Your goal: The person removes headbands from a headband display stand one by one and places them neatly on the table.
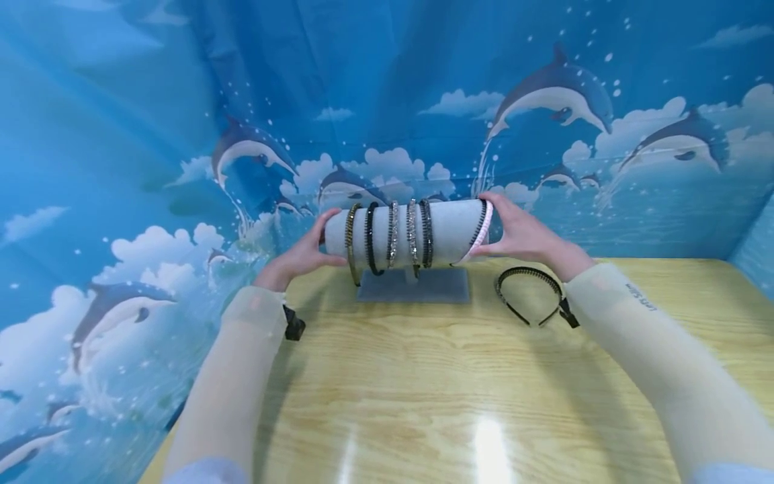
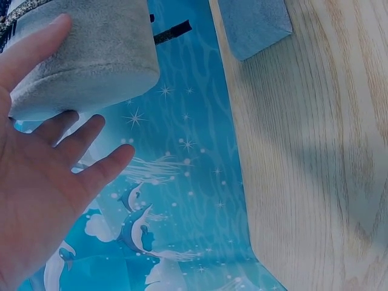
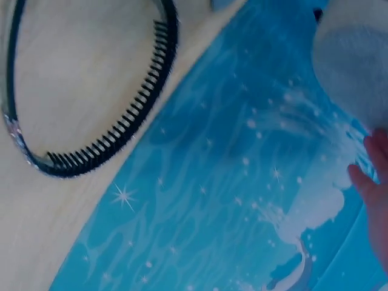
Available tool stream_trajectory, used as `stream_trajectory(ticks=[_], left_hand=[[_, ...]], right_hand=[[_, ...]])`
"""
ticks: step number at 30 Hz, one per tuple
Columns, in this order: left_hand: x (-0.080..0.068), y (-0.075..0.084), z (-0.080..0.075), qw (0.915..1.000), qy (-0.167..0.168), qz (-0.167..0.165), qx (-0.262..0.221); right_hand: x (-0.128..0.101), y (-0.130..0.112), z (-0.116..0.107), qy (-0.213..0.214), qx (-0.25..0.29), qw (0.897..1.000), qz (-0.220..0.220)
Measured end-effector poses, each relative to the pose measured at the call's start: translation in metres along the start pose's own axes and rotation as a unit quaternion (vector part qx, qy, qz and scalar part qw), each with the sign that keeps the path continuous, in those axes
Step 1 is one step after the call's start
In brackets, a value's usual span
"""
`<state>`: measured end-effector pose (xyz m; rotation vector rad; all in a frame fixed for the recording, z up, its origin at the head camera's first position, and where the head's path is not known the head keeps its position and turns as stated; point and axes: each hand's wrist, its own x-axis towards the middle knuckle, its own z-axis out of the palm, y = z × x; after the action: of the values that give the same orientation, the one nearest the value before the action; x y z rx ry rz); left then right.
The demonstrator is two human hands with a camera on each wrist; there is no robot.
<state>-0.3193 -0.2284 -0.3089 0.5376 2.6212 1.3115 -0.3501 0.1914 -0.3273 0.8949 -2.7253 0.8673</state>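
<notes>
A pale grey plush headband stand [image 1: 445, 232] lies lengthwise across the view on its flat base [image 1: 387, 288]. Several headbands circle it: a gold one [image 1: 350, 235], a black one [image 1: 370, 238], two glittery silver ones and a dark beaded one [image 1: 427, 232]. My left hand [image 1: 306, 250] holds the roll's left end, thumb in front; in the left wrist view its other fingers spread past the end face. At the right end, a pink headband [image 1: 484, 232] with dark teeth sits slanted, pinched between the thumb and fingers of my right hand [image 1: 521, 232].
On the wooden table [image 1: 411, 376], a black toothed headband [image 1: 527, 271] with a bow lies below my right wrist. Another black bow-like piece [image 1: 294, 324] shows beside my left sleeve, partly hidden. A blue dolphin-print sheet [image 1: 387, 87] hangs behind and at the left.
</notes>
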Motion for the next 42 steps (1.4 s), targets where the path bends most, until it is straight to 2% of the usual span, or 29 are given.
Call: stream_trajectory(ticks=[4,8,13,24,34,42], left_hand=[[-0.001,-0.002,0.001,1.0000,0.000,0.000,-0.004],[0.000,-0.002,0.001,1.0000,-0.003,0.000,-0.009],[0.000,-0.001,0.001,0.9999,-0.002,-0.009,-0.007],[0.002,-0.006,0.000,1.0000,-0.001,-0.001,-0.006],[0.002,-0.007,0.001,0.9997,-0.004,-0.011,-0.020],[0.001,-0.006,-0.001,0.9998,-0.003,-0.009,-0.020]], right_hand=[[-0.001,-0.004,0.012,0.003,0.047,0.998,0.037],[-0.003,-0.007,0.017,0.018,0.070,0.996,0.052],[-0.005,-0.006,0.020,0.031,0.065,0.996,0.046],[-0.004,0.003,0.029,0.058,0.045,0.997,0.019],[0.001,0.005,0.039,0.081,0.074,0.994,0.011],[0.003,0.001,0.037,0.084,0.068,0.994,0.018]])
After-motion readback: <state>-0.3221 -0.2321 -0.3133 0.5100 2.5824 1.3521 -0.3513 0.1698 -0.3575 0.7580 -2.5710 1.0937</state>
